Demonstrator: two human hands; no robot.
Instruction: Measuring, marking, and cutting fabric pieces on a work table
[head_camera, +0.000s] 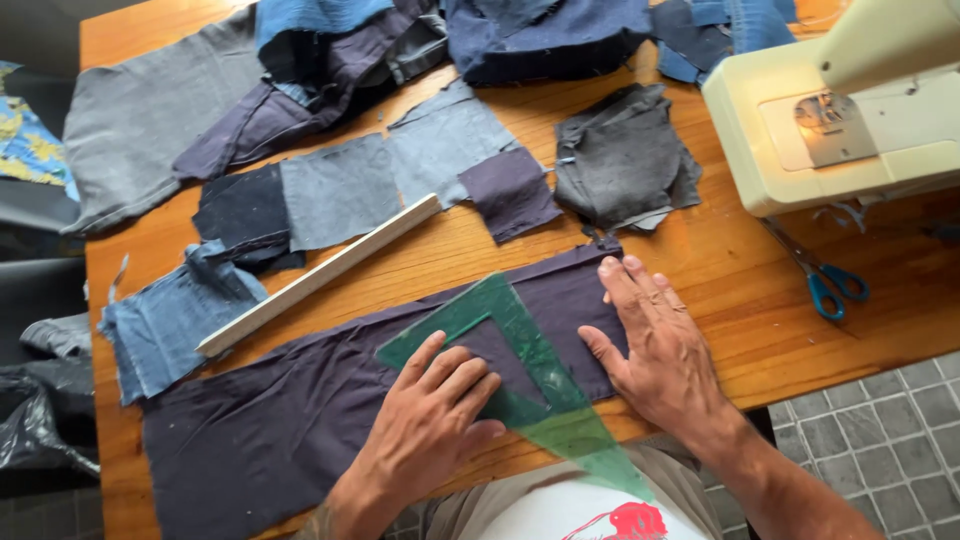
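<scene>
Sewing machine (850, 120) cropped at the right edge, dark cloth strip (300, 420) perhaps running past the bottom edge.

Green set square (520, 370) on dark purple cloth (300, 420).

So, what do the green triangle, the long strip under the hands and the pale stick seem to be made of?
The green triangle looks like clear tinted plastic: the cloth shows through it. The long dark strip seems to be woven cloth, matte, with wrinkles and frayed edges, perhaps denim. The pale stick looks like bare, unpainted wood, though its grain is too small to tell.
</scene>
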